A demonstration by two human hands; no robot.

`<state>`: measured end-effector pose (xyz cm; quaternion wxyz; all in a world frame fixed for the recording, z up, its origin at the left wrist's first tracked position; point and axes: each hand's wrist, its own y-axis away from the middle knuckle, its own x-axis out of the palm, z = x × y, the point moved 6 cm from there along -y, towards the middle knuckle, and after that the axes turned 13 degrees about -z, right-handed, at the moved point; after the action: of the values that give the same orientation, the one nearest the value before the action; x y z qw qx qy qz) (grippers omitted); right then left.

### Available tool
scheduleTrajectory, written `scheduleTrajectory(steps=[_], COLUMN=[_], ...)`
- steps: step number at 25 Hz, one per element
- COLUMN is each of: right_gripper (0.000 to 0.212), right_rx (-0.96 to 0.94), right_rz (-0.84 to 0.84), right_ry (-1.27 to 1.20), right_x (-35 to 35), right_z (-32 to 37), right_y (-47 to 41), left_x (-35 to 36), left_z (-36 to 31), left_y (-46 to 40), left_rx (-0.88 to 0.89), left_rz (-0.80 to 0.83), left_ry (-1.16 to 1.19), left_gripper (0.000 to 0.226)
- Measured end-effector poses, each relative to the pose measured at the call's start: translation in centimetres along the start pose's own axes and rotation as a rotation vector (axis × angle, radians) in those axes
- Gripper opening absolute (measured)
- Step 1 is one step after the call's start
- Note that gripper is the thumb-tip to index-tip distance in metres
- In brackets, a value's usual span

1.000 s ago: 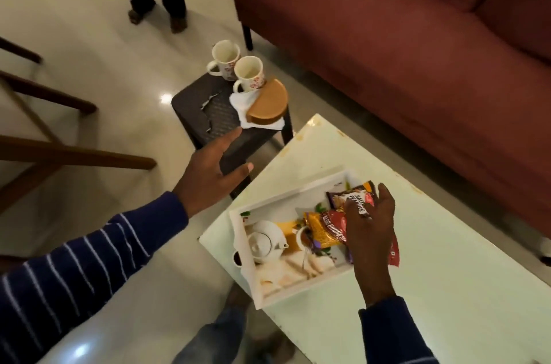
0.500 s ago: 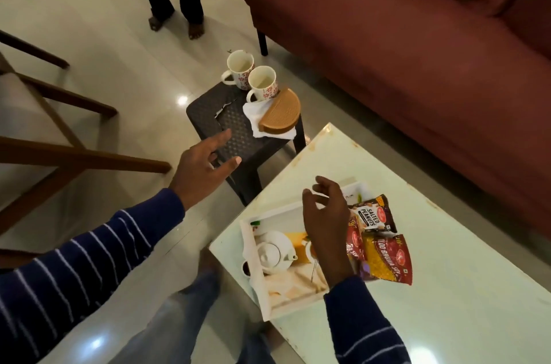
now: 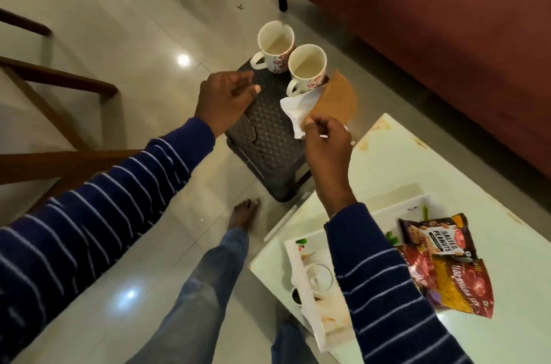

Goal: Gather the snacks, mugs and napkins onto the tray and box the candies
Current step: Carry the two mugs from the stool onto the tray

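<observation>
we were on the napkin step — our right hand [image 3: 326, 141] pinched the white paper napkins [image 3: 293, 113] under the tan half-round holder [image 3: 338, 102] on the dark stool, left hand [image 3: 226, 101] loose and empty; next, carrying them to the white tray [image 3: 301, 280].

Two white mugs [image 3: 290, 61] with red flower patterns are set upright and touching beside a white napkin [image 3: 295, 113] under a tan semicircular holder [image 3: 335, 101], while three snack packets [image 3: 444, 262] are laid overlapping across the white tray [image 3: 301, 274], its far rim covered.
</observation>
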<state>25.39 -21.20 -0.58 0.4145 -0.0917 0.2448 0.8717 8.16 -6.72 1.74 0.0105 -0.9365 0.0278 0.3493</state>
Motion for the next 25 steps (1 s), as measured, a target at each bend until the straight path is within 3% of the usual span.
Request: scheduleTrajectory(steps=[7, 13, 16, 21, 25], right_gripper=[0.031, 0.031, 0.028, 0.020, 0.020], right_rx=[0.101, 0.231, 0.195, 0.245, 0.305], right_rz=[-0.138, -0.301, -0.341, -0.310, -0.289], right_ry=[0.056, 0.051, 0.062, 0.020, -0.082], right_x=[8.8, 11.8, 12.1, 12.5, 12.7], right_z=[0.2, -1.0, -0.6, -0.6, -0.7], right_y=[-5.0, -6.6, -6.4, -6.6, -6.9], left_x=[3.2, 7.0, 7.8, 8.7, 8.7], left_z=[4.8, 5.4, 6.2, 6.6, 6.7], left_y=[-8.6, -11.1, -11.4, -11.5, -11.2], left_rx=[-0.068, 0.022, 0.011, 0.000, -0.148], left_rz=[0.098, 0.231, 0.247, 0.351, 0.367], left_ry=[0.003, 0.005, -0.071, -0.094, 0.054], left_gripper=[0.058, 0.041, 0.031, 0.036, 0.037])
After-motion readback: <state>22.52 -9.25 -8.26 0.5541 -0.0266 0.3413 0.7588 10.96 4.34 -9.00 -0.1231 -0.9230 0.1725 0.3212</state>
